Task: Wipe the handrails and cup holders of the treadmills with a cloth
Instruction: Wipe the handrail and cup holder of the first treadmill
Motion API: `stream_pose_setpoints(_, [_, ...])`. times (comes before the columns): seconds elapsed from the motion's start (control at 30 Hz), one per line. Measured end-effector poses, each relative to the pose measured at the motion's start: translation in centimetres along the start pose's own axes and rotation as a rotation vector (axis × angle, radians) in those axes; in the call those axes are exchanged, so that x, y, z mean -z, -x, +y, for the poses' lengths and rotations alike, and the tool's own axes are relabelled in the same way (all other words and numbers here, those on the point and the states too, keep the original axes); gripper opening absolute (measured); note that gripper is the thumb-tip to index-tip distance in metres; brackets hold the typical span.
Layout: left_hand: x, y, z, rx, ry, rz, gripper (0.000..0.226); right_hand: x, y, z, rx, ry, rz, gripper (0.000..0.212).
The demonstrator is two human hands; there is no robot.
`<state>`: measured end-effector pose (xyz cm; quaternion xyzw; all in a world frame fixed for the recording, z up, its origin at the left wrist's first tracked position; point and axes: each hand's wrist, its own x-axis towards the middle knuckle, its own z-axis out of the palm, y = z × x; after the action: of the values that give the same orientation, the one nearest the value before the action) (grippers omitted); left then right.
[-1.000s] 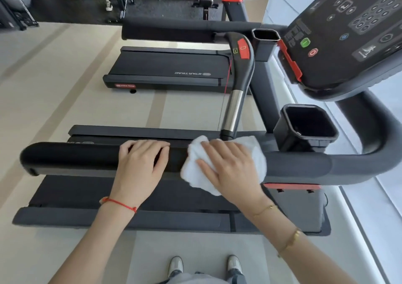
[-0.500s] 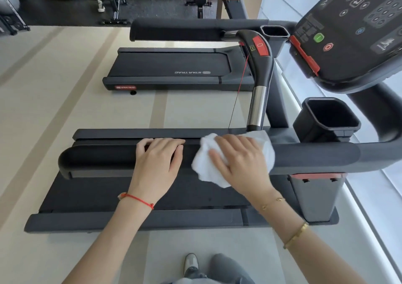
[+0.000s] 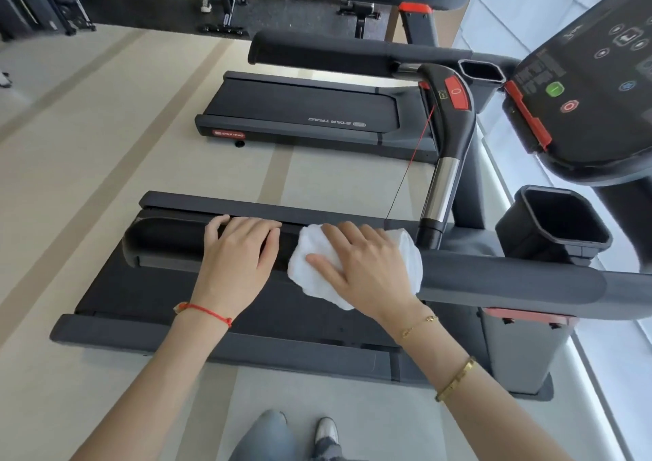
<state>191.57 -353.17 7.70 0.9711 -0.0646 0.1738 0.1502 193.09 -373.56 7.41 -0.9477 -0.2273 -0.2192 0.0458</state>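
Two hands: both lie on the near handrail (image 3: 494,280), side by side and just apart.
Right hand (image 3: 367,270): palm down on the white cloth (image 3: 310,284), fingers spread and nearly straight, pressing the cloth onto the rail; forearm comes in from the lower right with a thin gold chain at the wrist and a gold bangle (image 3: 455,379) farther up.
Left hand (image 3: 236,259): flat on the bare rail, fingers together and bent gently over its far edge, holding nothing; a red string bracelet (image 3: 204,310) circles the wrist.
Cloth: bunched and draped over the rail's top and near side, under the right hand, its left edge just beside the left hand's fingers.
Handrail: dark padded bar running left to right, its rounded free end to the left of the left hand.
Near cup holder (image 3: 554,227): black, open-topped, right of the cloth and well apart from it; the interior looks dark, contents cannot be told.
Far cup holder (image 3: 481,72): smaller in view, beside the console (image 3: 592,83); the inside is likewise dark.
Second treadmill (image 3: 303,111): behind, across a strip of pale floor (image 3: 106,143).
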Motion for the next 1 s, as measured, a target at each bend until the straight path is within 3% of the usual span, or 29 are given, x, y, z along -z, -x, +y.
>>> stream_pose_setpoints(0.2, [1.6,0.2,-5.2,0.049,-0.008,0.013,0.042,-0.5,-0.8,-1.1,-0.041,0.035,0.074,0.054])
stream_pose_setpoints(0.4, [3.3,0.8,-10.4,0.043,0.023,0.022,0.04,-2.2,-5.3,-8.6,-0.066,0.075,0.125,0.048])
stream_pose_setpoints(0.67, [5.0,1.6,-16.3,0.038,0.295,-0.05,0.033,-4.5,-10.0,-17.6,-0.04,0.077,0.126,0.04])
stream_pose_setpoints(0.83, [5.6,2.1,-17.5,-0.011,0.318,-0.063,0.031,-4.8,-8.2,-16.8,0.047,0.002,0.154,0.042])
stream_pose_setpoints(0.9, [5.7,2.0,-17.7,-0.033,0.314,-0.072,0.032,-4.3,-6.5,-15.0,-0.009,0.043,0.217,0.035])
stream_pose_setpoints(1.0, [5.8,1.9,-17.8,-0.049,0.318,-0.083,0.033,-3.6,-6.1,-13.6,-0.274,0.114,0.247,0.029])
